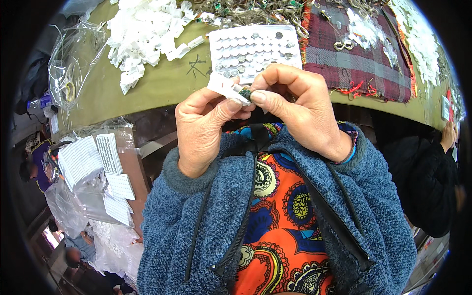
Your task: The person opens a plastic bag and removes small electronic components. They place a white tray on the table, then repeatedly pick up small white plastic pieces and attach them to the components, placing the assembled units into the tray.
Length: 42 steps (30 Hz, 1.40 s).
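Left grip [204,115]: raised and closed around a white case [221,84], which is held between thumb and fingers. Right grip [297,105]: thumb and forefinger brought together on a small green board [245,92]. The board is held at the case's right-hand end, between the two grips; how far it is seated cannot be told, part being covered by fingers.

Just beyond both grips: one white tray [297,38], laid on the green bench [162,83], its rows filled with round discs [279,35]. Ahead and to the left of the left grip: a heap of white cases [142,39]. Beyond the tray: tangled wires [246,12]. Ahead and to the right of the right grip: a plaid cloth [361,64], by which a pile of small pale parts [364,27] is borne.

Well apart, left of the left grip: a clear bag [73,73]; lower, stacked white racks [78,160]. Well right of the right grip: another person's hand [448,135].
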{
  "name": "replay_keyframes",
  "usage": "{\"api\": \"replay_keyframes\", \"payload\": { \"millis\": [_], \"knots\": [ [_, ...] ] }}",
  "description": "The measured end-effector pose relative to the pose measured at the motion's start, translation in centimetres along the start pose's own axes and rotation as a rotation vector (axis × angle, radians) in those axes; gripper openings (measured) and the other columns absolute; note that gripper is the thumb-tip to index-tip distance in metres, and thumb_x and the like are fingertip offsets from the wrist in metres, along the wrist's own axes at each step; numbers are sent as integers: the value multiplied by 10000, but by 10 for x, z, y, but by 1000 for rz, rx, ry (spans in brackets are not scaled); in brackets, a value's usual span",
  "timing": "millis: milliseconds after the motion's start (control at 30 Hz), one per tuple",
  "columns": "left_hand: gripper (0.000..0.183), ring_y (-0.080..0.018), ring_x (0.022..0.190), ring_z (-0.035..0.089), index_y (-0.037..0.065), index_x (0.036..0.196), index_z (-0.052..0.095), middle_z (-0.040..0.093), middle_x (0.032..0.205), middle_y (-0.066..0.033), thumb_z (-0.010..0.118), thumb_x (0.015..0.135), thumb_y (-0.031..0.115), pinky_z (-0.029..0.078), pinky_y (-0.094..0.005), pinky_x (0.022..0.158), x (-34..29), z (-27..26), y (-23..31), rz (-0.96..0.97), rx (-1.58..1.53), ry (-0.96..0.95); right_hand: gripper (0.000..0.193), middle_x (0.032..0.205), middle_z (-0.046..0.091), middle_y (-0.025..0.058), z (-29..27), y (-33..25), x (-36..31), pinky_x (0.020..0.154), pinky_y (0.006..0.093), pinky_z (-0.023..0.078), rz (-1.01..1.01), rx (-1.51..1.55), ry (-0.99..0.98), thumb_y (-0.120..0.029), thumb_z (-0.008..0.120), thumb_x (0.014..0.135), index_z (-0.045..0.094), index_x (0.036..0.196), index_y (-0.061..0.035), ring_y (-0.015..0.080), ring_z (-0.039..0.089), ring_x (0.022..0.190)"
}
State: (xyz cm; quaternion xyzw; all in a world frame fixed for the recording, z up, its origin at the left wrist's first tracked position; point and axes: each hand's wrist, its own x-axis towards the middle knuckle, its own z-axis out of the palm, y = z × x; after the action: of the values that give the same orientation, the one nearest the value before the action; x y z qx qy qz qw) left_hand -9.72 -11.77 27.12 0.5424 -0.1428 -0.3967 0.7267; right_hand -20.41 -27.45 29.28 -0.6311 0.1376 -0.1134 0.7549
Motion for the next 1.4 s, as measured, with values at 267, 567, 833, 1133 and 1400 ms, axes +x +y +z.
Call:
{"api": "replay_keyframes", "payload": {
  "millis": [267, 567, 833, 1133, 1400],
  "knots": [
    [257, -213, 899, 724, -82, 1162, 641, 714, 1018, -168, 629, 982, 101, 625, -307, 798, -3, -4, -2, -77, -230, -115, 104, 880, 671, 24, -5, 0, 3, 727, 236, 526, 88, 6, -98, -37, 673, 929, 660, 982, 51, 81, 629, 809],
    [261, -198, 881, 712, -80, 1178, 636, 709, 1052, -155, 640, 970, 78, 623, -321, 797, 0, -10, -11, -77, -393, -60, 317, 876, 618, 111, 9, 7, 0, 572, 323, 529, -636, -807, -27, -40, 803, 742, 690, 1034, 14, 240, 648, 684],
    [260, -167, 816, 703, -71, 1147, 656, 715, 995, -133, 710, 915, 33, 607, -288, 753, -12, 4, 1, 142, 1, 50, 337, 906, 595, 115, 8, 7, 9, 589, 275, 503, -792, -763, -58, 67, 737, 752, 667, 1080, 30, 193, 610, 707],
    [189, -138, 715, 680, -44, 1043, 637, 678, 983, -120, 731, 886, 5, 549, -241, 583, -6, -1, -6, 326, -11, 7, 161, 964, 559, 51, 12, 5, -5, 557, 194, 403, -351, -469, 22, 62, 654, 801, 630, 952, 13, 40, 490, 666],
    [186, -149, 715, 687, -47, 1031, 619, 647, 963, -112, 725, 881, -20, 574, -250, 594, -8, 1, -7, 429, 91, -8, 107, 915, 577, 36, 12, 13, 1, 529, 188, 382, -518, -579, 87, 49, 669, 797, 639, 891, 6, 30, 477, 636]
  ]
}}
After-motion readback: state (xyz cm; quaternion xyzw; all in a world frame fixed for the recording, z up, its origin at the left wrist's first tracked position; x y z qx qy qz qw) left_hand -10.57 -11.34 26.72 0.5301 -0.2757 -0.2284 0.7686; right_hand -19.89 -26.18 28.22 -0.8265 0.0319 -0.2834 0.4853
